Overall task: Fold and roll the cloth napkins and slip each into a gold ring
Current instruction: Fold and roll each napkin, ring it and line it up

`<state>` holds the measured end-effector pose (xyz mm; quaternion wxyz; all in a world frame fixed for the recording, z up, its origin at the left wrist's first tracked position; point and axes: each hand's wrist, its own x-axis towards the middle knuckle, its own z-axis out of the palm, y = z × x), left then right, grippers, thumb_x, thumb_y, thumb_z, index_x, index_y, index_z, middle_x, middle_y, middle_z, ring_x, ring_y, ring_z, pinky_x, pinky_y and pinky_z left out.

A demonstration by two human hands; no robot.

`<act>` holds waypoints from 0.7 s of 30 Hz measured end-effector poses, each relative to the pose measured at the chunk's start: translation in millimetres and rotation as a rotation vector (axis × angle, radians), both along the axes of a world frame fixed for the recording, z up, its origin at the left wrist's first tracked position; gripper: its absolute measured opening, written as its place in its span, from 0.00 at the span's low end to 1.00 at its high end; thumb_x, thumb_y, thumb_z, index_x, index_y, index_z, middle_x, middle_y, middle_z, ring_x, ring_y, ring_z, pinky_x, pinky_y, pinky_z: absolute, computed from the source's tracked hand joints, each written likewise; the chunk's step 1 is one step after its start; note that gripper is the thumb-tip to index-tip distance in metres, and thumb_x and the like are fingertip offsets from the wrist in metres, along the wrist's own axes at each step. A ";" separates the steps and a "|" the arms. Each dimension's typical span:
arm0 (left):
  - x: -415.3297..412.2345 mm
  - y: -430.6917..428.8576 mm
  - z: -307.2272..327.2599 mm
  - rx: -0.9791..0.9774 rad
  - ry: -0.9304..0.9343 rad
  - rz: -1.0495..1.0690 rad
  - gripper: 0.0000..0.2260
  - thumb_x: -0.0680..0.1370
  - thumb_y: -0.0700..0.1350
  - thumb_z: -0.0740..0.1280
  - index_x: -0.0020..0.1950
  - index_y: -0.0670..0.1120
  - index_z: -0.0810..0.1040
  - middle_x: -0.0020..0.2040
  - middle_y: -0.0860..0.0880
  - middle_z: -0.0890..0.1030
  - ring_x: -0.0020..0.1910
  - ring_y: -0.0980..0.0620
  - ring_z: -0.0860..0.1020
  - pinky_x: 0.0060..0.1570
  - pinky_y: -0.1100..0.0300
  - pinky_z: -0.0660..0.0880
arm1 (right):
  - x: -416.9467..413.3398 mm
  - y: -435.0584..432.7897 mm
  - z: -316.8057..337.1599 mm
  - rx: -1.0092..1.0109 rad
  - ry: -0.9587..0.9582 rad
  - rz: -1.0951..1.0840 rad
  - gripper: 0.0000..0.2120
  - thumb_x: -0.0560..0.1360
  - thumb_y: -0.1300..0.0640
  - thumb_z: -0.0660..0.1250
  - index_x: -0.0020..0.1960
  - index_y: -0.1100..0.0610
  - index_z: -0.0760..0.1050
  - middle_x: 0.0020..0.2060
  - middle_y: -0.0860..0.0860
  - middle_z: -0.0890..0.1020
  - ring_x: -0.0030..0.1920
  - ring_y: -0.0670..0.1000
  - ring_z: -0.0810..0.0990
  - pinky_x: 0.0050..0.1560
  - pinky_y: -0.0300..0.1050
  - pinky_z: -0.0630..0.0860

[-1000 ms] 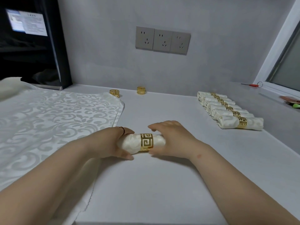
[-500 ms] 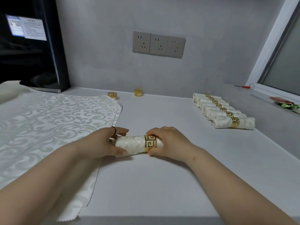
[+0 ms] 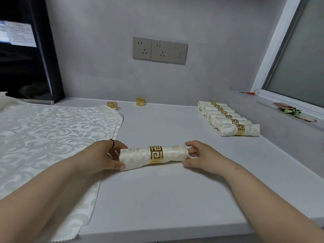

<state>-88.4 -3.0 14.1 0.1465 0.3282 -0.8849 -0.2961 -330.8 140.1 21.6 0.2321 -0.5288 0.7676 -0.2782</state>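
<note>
Lying between left hand [image 3: 98,155] and right hand [image 3: 203,157], ends gripped: rolled napkin [image 3: 136,156].

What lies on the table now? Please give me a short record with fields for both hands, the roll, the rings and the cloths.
left hand: holds the left end of the roll
right hand: pinches the right end of the roll
ring: around the middle of the roll
finished rolls: six, each ringed, in a row at the right
spare rings: two, loose, at the back
cloths: flat, at the left
</note>
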 end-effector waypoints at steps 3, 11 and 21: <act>-3.1 3.6 -1.7 -0.018 0.017 0.037 0.17 0.67 0.41 0.75 0.44 0.59 0.72 0.41 0.56 0.78 0.37 0.72 0.74 0.37 0.79 0.68 | 1.9 0.7 -9.0 -0.092 -0.187 -0.096 0.16 0.71 0.63 0.69 0.56 0.53 0.71 0.37 0.42 0.76 0.37 0.40 0.73 0.33 0.23 0.67; -31.8 18.2 1.3 0.011 0.129 0.100 0.12 0.68 0.38 0.74 0.40 0.52 0.75 0.26 0.57 0.77 0.24 0.66 0.74 0.27 0.74 0.68 | -16.2 2.9 -7.5 -0.255 -0.576 -0.276 0.13 0.73 0.69 0.64 0.57 0.60 0.71 0.39 0.50 0.78 0.36 0.47 0.75 0.35 0.33 0.74; -196.7 41.6 8.3 0.047 0.236 -0.069 0.10 0.69 0.39 0.73 0.43 0.49 0.74 0.43 0.53 0.77 0.43 0.51 0.77 0.40 0.68 0.69 | -134.0 42.6 14.1 -0.482 -0.560 -0.580 0.17 0.76 0.60 0.63 0.64 0.61 0.68 0.53 0.53 0.76 0.50 0.50 0.75 0.43 0.38 0.74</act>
